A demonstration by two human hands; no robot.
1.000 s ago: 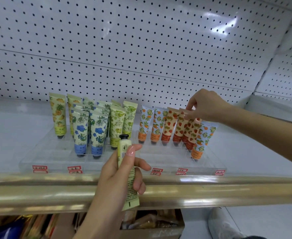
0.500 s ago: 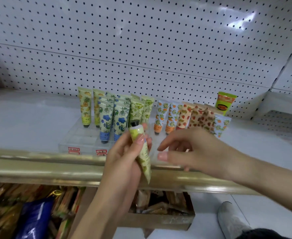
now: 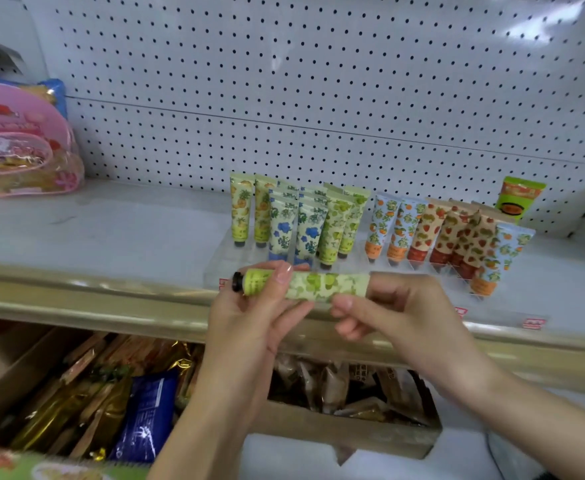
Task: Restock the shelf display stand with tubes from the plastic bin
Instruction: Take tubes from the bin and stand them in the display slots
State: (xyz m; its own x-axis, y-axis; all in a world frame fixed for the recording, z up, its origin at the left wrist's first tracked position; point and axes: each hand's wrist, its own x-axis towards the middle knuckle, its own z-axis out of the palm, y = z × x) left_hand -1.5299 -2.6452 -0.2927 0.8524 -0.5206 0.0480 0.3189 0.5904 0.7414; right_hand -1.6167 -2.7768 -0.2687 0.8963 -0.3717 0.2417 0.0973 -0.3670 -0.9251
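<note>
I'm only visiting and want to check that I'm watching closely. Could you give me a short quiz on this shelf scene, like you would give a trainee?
1. True or false: the left hand and the right hand together hold the green leaf-print plastic tube with a black cap, which lies sideways.
2. That tube's cap points towards: A) the person's left, B) the person's right, C) straight up.
3. Fill in: the patterned tubes standing in the clear plastic display stand rest with their caps pointing ____.

Key: 1 true; 2 A; 3 down.
</note>
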